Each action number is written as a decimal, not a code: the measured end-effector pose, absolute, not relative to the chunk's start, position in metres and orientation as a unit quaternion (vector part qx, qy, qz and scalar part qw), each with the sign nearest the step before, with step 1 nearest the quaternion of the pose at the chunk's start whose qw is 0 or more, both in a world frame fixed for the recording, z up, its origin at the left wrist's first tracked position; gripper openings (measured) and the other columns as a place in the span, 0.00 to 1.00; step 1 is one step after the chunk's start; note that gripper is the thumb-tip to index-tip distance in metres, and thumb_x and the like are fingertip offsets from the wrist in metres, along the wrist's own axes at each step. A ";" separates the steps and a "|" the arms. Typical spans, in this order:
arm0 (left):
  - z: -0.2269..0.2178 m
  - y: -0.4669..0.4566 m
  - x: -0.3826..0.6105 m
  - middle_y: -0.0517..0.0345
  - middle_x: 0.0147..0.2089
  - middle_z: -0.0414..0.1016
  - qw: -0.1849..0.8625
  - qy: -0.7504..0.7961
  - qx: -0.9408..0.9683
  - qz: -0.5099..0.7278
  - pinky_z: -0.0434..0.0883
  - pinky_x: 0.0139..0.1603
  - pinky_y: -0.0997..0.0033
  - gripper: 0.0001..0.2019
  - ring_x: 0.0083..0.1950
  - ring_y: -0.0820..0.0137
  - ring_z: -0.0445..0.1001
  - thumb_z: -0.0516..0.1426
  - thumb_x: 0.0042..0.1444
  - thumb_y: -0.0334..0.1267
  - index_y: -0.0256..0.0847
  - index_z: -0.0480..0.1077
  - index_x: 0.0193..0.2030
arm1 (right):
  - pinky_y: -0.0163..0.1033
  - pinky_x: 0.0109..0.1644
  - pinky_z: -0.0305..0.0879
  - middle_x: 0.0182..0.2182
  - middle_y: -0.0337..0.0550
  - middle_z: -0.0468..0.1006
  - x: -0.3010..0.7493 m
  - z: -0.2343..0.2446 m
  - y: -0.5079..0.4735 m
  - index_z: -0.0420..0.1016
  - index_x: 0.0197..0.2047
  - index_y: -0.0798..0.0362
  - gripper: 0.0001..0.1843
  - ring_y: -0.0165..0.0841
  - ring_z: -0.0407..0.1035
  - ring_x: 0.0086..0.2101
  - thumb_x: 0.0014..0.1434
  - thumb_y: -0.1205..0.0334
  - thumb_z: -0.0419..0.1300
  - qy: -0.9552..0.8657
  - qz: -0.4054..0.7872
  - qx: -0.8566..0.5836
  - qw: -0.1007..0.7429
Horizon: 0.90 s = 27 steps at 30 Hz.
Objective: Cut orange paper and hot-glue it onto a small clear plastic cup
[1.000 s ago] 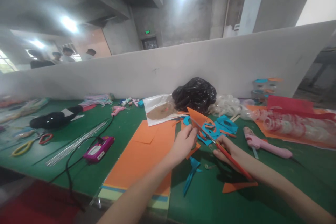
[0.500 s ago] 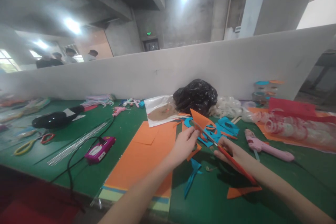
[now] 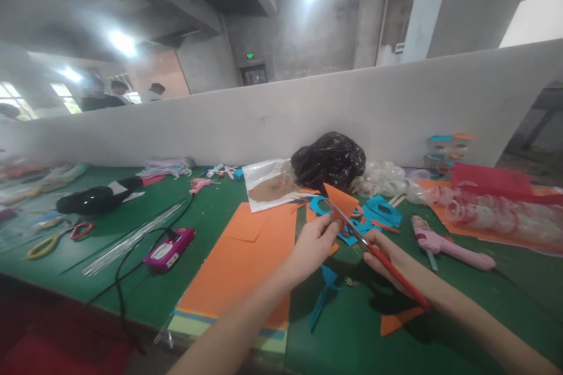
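Note:
My left hand [image 3: 314, 246] pinches a small piece of orange paper [image 3: 342, 202] above the green table. In my right hand [image 3: 387, 258] is a pair of red-handled scissors [image 3: 398, 275], its blades pointing up and left against the paper's lower edge. Whether the blades are fully closed is hard to make out. Blue paper scraps [image 3: 382, 211] lie behind the hands, and another blue scrap [image 3: 323, 299] rests in front of them. Left of my left hand is a stack of orange sheets [image 3: 246, 269]. An orange offcut [image 3: 398, 321] lies below my right forearm.
A pink glue gun [image 3: 453, 249] lies to the right, near clear plastic cups [image 3: 484, 214]. At the back sits a black plastic bag [image 3: 329, 158] against a white partition [image 3: 211, 126]. Leftward are a purple box [image 3: 169, 251] with a black cable, thin wires [image 3: 132, 240] and yellow-handled scissors [image 3: 44, 246].
The orange paper has turned and shifted slightly right in my left hand. The scissors' handles have drawn nearer each other. Beyond the partition, a person has moved right.

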<state>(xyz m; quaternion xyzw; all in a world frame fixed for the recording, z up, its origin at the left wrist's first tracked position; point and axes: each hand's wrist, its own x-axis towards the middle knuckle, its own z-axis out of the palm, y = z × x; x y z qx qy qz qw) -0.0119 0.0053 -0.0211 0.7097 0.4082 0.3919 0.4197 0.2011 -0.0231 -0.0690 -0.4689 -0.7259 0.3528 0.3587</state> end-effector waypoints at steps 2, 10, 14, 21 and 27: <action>-0.020 0.003 -0.011 0.61 0.30 0.65 0.404 0.407 0.722 0.388 0.60 0.35 0.70 0.18 0.32 0.71 0.61 0.50 0.67 0.50 0.40 0.72 0.37 | 0.38 0.31 0.59 0.27 0.31 0.59 0.201 -0.068 -0.024 0.61 0.39 0.46 0.28 0.30 0.55 0.26 0.64 0.27 0.50 -0.727 0.365 -0.461 0.355; -0.018 0.001 -0.011 0.58 0.30 0.69 0.383 0.413 0.731 0.385 0.60 0.35 0.68 0.19 0.32 0.70 0.63 0.50 0.66 0.49 0.37 0.76 0.39 | 0.38 0.30 0.54 0.25 0.29 0.56 0.199 -0.071 -0.020 0.57 0.36 0.47 0.32 0.29 0.50 0.25 0.60 0.24 0.53 -0.707 0.394 -0.464 0.361; -0.018 -0.001 -0.010 0.59 0.29 0.69 0.387 0.409 0.729 0.389 0.59 0.34 0.69 0.19 0.31 0.70 0.62 0.50 0.66 0.48 0.37 0.76 0.38 | 0.37 0.28 0.53 0.25 0.30 0.57 0.200 -0.068 -0.024 0.59 0.38 0.46 0.28 0.29 0.49 0.24 0.63 0.28 0.54 -0.707 0.420 -0.444 0.356; -0.012 -0.007 -0.007 0.61 0.24 0.65 0.355 0.423 0.733 0.397 0.57 0.31 0.69 0.18 0.28 0.70 0.61 0.50 0.66 0.48 0.40 0.74 0.34 | 0.37 0.28 0.53 0.25 0.30 0.55 0.191 -0.055 -0.028 0.59 0.37 0.46 0.34 0.29 0.48 0.24 0.59 0.21 0.50 -0.710 0.435 -0.435 0.343; -0.015 -0.007 -0.008 0.62 0.24 0.61 0.339 0.431 0.735 0.399 0.54 0.30 0.69 0.20 0.27 0.72 0.60 0.50 0.67 0.50 0.41 0.66 0.27 | 0.38 0.28 0.48 0.23 0.29 0.52 0.188 -0.054 -0.029 0.57 0.35 0.46 0.35 0.28 0.46 0.24 0.58 0.19 0.50 -0.704 0.440 -0.438 0.346</action>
